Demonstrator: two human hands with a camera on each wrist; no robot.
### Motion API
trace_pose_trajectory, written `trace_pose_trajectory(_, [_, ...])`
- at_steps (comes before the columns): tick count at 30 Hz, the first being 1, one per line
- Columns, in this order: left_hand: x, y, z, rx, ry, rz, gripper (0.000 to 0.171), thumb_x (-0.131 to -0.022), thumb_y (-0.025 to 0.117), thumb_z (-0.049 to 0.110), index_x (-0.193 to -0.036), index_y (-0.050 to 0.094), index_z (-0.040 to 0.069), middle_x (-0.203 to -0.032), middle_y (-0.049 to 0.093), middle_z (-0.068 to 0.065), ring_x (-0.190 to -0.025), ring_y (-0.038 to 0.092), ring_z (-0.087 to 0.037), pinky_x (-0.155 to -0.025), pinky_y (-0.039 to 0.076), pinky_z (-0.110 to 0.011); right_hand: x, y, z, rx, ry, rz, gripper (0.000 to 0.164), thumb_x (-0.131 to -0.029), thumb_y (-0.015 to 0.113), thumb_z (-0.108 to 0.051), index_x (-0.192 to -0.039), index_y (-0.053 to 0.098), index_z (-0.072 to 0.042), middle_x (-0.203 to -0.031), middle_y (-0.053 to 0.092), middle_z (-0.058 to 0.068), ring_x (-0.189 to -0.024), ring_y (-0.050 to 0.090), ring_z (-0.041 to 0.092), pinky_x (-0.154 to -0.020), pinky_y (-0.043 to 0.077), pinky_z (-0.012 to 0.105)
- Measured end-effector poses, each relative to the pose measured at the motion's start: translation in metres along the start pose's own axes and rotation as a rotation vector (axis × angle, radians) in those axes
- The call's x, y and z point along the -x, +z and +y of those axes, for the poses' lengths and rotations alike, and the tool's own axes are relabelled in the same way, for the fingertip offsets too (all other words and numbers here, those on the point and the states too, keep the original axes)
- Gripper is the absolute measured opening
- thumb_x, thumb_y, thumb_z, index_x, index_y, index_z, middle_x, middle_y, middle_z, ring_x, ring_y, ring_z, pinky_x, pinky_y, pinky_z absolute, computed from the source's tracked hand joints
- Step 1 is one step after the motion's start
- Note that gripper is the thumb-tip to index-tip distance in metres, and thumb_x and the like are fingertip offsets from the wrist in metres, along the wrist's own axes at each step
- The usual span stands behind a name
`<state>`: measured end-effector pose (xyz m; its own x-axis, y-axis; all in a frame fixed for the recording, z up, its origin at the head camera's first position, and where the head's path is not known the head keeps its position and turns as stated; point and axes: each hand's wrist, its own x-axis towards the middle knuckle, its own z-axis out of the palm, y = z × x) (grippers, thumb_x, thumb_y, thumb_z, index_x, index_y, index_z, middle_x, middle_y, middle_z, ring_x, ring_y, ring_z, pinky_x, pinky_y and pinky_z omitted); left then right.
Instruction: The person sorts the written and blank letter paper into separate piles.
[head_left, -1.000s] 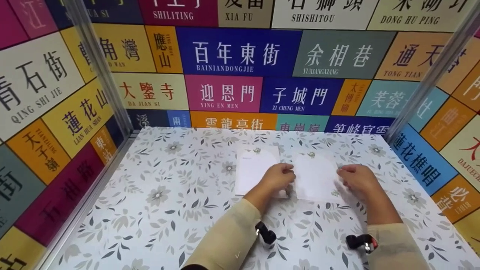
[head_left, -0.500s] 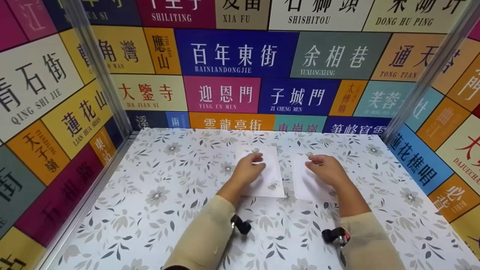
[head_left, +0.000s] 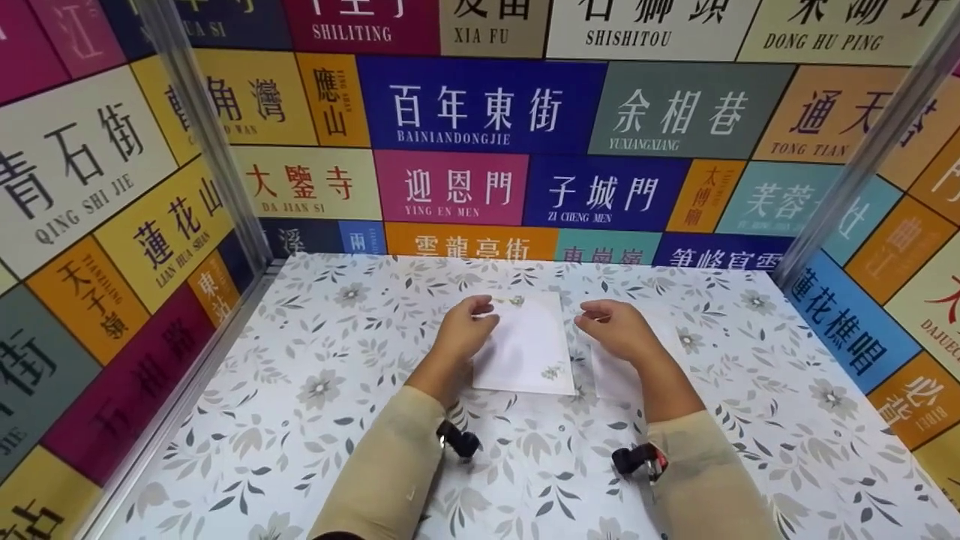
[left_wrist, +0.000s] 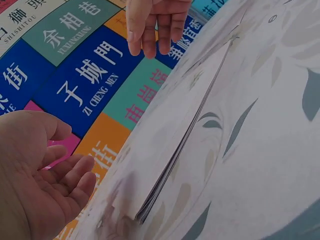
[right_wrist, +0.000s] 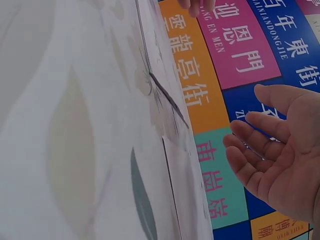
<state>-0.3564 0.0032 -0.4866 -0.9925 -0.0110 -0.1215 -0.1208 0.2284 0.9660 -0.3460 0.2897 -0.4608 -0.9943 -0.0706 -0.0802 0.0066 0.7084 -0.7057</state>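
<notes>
A white stack of paper with a small printed sprig at its top and lower right lies on the table; its layered edge shows in the left wrist view. My left hand is beside the stack's upper left edge, fingers loosely curved, holding nothing. To the right is a second white paper, its upper part hidden behind my right hand. That hand hovers there with bent, relaxed fingers and an empty palm, seen too in the right wrist view. A narrow gap separates the two papers.
A white tablecloth with grey flowers and leaves covers the table. Walls of coloured street-name panels stand behind and at both sides. Metal posts rise at the back corners. Each sleeve bears a small black device.
Both hands have moved left: the left one from the first paper's right edge to its left side, the right one from the second paper's right edge to its upper left. The papers lie about where they were.
</notes>
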Motion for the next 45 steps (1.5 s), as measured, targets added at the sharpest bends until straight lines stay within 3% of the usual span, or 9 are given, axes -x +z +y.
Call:
trace_pose_trajectory(6, [-0.001,-0.017,-0.006,-0.056,0.055,-0.001,0.051,-0.100,0.069,0.021,-0.150,0.060,0.012,-0.143,0.068,-0.005,-0.132,0.064,-0.025,-0.107,0.059,-0.038,-0.006,0.008,-0.011,-0.015,-0.007,-0.018,0.059,-0.103,0.067,-0.043,-0.152,0.060,-0.010,-0.148,0.066,0.016,-0.140,0.058,0.038,-0.119,0.049,0.055])
trace_pose_trajectory(11, [-0.003,-0.032,-0.015,-0.058,0.045,0.007,0.051,-0.100,0.069,0.022,-0.149,0.060,0.013,-0.143,0.068,-0.005,-0.130,0.065,-0.024,-0.105,0.060,-0.038,-0.007,0.016,-0.012,-0.025,-0.009,-0.040,0.059,-0.102,0.070,-0.042,-0.151,0.061,-0.011,-0.148,0.067,0.015,-0.140,0.059,0.037,-0.119,0.049,0.054])
trace_pose_trajectory(16, [-0.004,-0.041,-0.023,-0.110,0.092,-0.085,0.061,-0.099,0.074,0.025,-0.155,0.055,0.014,-0.153,0.062,-0.005,-0.140,0.060,-0.027,-0.120,0.050,-0.043,-0.004,0.023,-0.005,-0.035,-0.050,-0.094,0.064,-0.098,0.075,-0.042,-0.151,0.060,-0.010,-0.150,0.065,0.015,-0.142,0.060,0.037,-0.119,0.050,0.055])
trace_pose_trajectory(21, [-0.003,-0.047,-0.028,-0.259,0.153,-0.242,0.077,-0.093,0.083,0.026,-0.162,0.048,0.019,-0.164,0.053,-0.009,-0.151,0.052,-0.030,-0.130,0.038,-0.047,-0.004,0.027,0.004,-0.035,-0.081,-0.198,0.078,-0.091,0.084,-0.044,-0.156,0.055,-0.013,-0.162,0.055,0.017,-0.153,0.050,0.039,-0.125,0.042,0.058])
trace_pose_trajectory(26, [-0.003,-0.051,-0.028,-0.467,0.221,-0.374,0.091,-0.088,0.089,0.029,-0.166,0.042,0.023,-0.171,0.043,-0.007,-0.160,0.039,-0.029,-0.136,0.026,-0.046,-0.002,0.027,0.010,0.090,-0.121,-0.302,0.090,-0.085,0.090,-0.044,-0.161,0.050,-0.017,-0.173,0.039,0.017,-0.163,0.031,0.042,-0.134,0.025,0.060])
trace_pose_trajectory(30, [-0.001,-0.051,-0.026,-0.597,0.194,-0.454,0.100,-0.084,0.091,0.036,-0.167,0.038,0.027,-0.178,0.031,0.000,-0.167,0.024,-0.025,-0.139,0.016,-0.045,-0.001,0.027,0.012,0.181,-0.156,-0.356,0.095,-0.082,0.092,-0.044,-0.163,0.048,-0.021,-0.177,0.032,0.011,-0.166,0.022,0.040,-0.135,0.018,0.062])
trace_pose_trajectory(36, [0.004,-0.047,-0.027,-0.770,0.184,-0.502,0.102,-0.083,0.089,0.051,-0.168,0.036,0.030,-0.181,0.020,0.010,-0.170,0.013,-0.020,-0.139,0.013,-0.046,-0.001,0.032,0.014,0.253,-0.180,-0.373,0.093,-0.081,0.094,-0.039,-0.161,0.051,-0.019,-0.176,0.035,0.003,-0.167,0.022,0.038,-0.136,0.017,0.061])
trace_pose_trajectory(45, [0.007,-0.043,-0.027,-0.823,0.187,-0.494,0.092,-0.087,0.087,0.049,-0.165,0.043,0.027,-0.180,0.022,0.008,-0.169,0.015,-0.020,-0.138,0.018,-0.044,0.000,0.034,0.013,0.256,-0.171,-0.375,0.088,-0.084,0.092,-0.034,-0.160,0.052,-0.018,-0.176,0.035,0.002,-0.167,0.022,0.037,-0.136,0.018,0.060])
